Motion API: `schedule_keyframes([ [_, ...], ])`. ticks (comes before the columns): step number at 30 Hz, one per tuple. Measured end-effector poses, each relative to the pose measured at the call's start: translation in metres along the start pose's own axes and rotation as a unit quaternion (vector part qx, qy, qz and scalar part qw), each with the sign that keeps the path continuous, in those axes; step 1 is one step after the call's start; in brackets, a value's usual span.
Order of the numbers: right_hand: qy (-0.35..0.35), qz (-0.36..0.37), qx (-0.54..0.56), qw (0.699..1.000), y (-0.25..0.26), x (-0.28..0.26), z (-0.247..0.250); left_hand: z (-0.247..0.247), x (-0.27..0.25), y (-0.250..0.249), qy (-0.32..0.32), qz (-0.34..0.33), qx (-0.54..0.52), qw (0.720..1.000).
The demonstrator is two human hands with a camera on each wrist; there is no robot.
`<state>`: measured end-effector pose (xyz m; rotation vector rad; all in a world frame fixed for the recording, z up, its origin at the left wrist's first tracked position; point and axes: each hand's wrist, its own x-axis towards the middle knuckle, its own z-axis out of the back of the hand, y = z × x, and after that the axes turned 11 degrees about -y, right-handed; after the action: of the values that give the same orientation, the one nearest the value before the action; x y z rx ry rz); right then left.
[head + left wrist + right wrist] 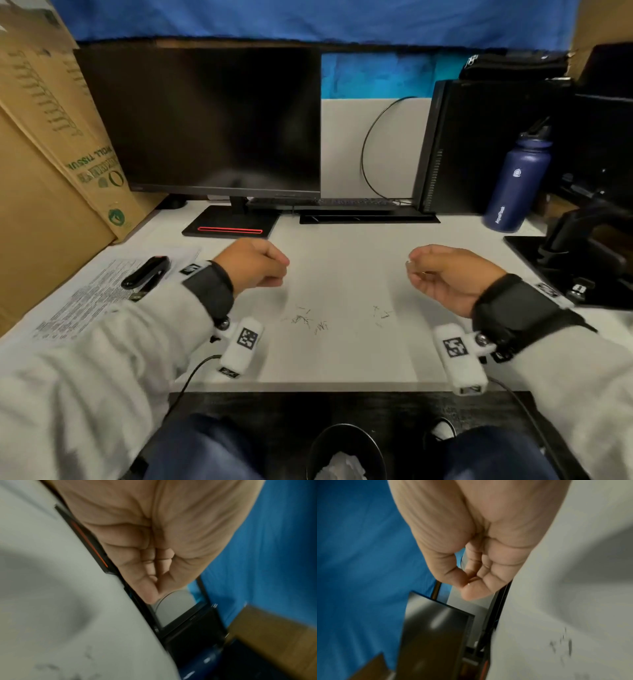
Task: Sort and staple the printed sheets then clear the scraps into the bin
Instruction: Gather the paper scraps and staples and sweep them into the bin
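Bent staple scraps lie scattered mid-desk, with a second small cluster of staple scraps to the right; they show blurred in the wrist views. My left hand hovers above the desk as a fist, and nothing shows in it. My right hand hovers opposite, thumb pinched against forefinger on a tiny pale scrap. Printed sheets lie at the far left with a black stapler on top. A black bin holding crumpled paper stands under the desk.
A dark monitor on its base stands at the back. A black PC tower and a blue bottle are at the back right. Cardboard boxes lean at the left, and black equipment sits at the right.
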<state>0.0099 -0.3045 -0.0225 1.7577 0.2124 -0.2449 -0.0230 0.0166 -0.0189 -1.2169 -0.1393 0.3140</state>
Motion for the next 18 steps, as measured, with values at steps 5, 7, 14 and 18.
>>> schedule_keyframes([
  [5, 0.136, -0.112, 0.119, 0.977, -0.026, -0.052, 0.025, 0.007, -0.064, 0.006, 0.022, 0.063, -0.246, 0.967],
  [7, 0.187, -0.155, 0.103, 0.965, -0.049, -0.072, 0.032, 0.003, -0.094, 0.022, 0.117, 0.089, -0.292, 0.945],
  [14, 0.220, -0.298, 0.010, 0.929, -0.145, -0.091, 0.045, -0.044, -0.139, 0.118, 0.372, 0.206, -0.176, 0.888],
  [18, 0.084, -0.325, -0.061, 0.940, -0.207, -0.041, 0.038, -0.105, -0.115, 0.183, 0.242, 0.310, -0.134, 0.910],
])
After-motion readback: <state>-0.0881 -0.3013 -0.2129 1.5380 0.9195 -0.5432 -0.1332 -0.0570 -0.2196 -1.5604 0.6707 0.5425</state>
